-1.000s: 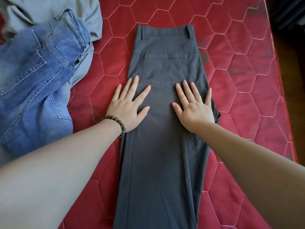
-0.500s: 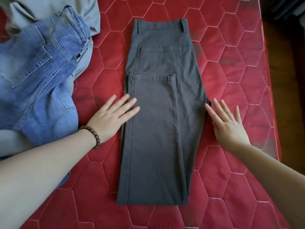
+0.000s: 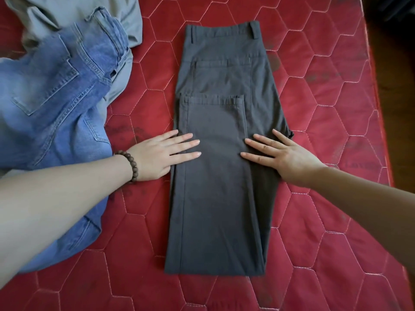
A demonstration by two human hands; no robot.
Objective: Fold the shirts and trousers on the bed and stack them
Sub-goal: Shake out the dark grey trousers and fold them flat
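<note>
Both hands, left hand (image 3: 161,153) and right hand (image 3: 289,158), lay flat with fingers spread on the grey trousers (image 3: 220,176) folded between them, which looked soft and light, so I'd grab the bottom fold edge nearest the wrists.

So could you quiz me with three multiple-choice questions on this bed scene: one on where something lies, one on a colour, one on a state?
1. Where do the blue jeans lie relative to the grey trousers?
A. to their left
B. on top of them
C. to their right

2. What colour is the mattress?
A. green
B. red
C. white

3. How are the left hand and right hand?
A. clenched in fists
B. flat, fingers straight
C. lifting the trousers

Answers: 1 A, the jeans lie at the frame's left side. 2 B, red quilted hexagons. 3 B, the fingers lie straight on the cloth.
</note>
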